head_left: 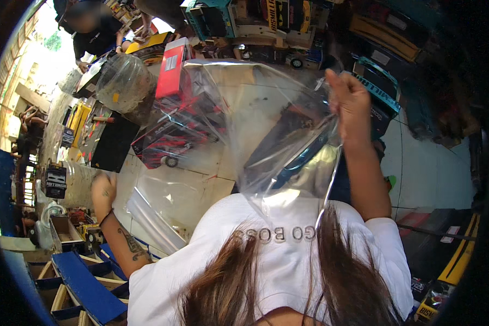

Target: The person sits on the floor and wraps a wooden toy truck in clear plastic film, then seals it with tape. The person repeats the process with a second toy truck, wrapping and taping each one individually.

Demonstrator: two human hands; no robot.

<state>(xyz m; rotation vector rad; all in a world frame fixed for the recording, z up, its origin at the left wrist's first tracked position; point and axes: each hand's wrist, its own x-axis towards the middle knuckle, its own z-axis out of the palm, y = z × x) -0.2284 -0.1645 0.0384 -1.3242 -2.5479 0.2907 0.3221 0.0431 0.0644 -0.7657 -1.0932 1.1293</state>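
My right hand [352,103] is raised, its fingers pinched on the gathered edge of a clear plastic sheet [244,125]. The sheet spreads leftward and down in front of my white shirt. Through it a red and black toy truck [182,138] shows, with small wheels and a red box-shaped body. A dark toy truck body with a blue edge [293,146] lies behind the plastic, nearer my lap. My left hand [103,193] is low at the left, beside a pale cylindrical post; its fingers are mostly hidden. Near it lies a clear plastic roll [156,220].
Another person [92,32] sits at the far left by a yellow toy truck. A large clear plastic bundle [124,81] and a black panel [114,142] stand at left. Teal toy trucks [209,19] line the back. Blue wooden frames [87,288] fill the lower left.
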